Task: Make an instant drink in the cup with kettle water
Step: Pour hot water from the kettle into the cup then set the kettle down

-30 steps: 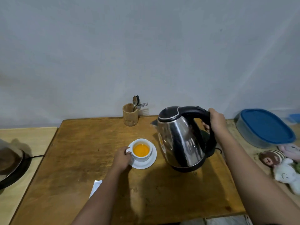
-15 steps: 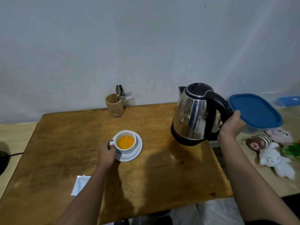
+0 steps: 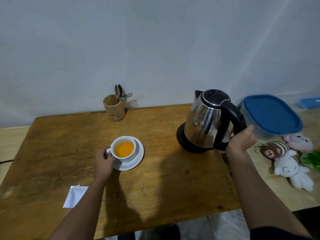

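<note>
Right hand (image 3: 242,139) wrapped round the black handle of the steel kettle (image 3: 206,122), seating it on its base. Left hand (image 3: 103,161) pinching the white ceramic cup (image 3: 123,149) handle, steadying the orange drink.

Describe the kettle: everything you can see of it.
The kettle has a shiny steel-looking body, a black lid on top, a small black spout at the upper left and a curved black handle on the right. It stands nearly upright, on or just above its black round base near the table's far right corner; whether it is fully seated cannot be told. The right hand grips the handle low down. The lid looks closed.
</note>
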